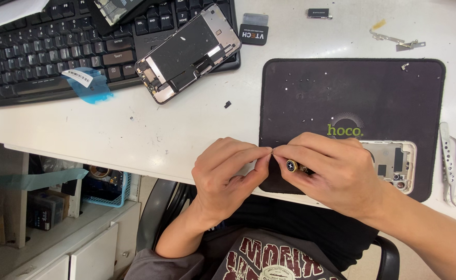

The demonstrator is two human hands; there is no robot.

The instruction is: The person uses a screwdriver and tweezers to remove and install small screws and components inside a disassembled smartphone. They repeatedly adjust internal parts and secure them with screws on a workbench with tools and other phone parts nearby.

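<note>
Both hands meet at the near edge of the white surface (134,129), just above the person's lap and dark printed shirt (274,256). Between them is a small screwdriver (296,166): its round gold end cap with a dark centre shows just under the right hand (331,173), whose fingers are curled and closed around the shaft, hiding most of it. The left hand (225,173) comes in from the lower left with its forearm angled upward, thumb and forefinger pinched tightly together. Those fingertips (267,151) touch the right hand's fingertips at one point, where something too small to make out is gripped. The right wrist runs off toward the lower right corner.

Under and behind the right hand lies a black mat (352,88) dotted with tiny screws, and on its near right part rests an opened phone frame (394,163), partly covered by the knuckles. A second opened phone body (189,52) lies tilted across the right end of a black keyboard (41,52) at the far left, well apart from the hands. A blue peeled film (90,85) sits on the keyboard's front edge. Metal tweezers (451,166) lie at the far right, beside the mat.
</note>
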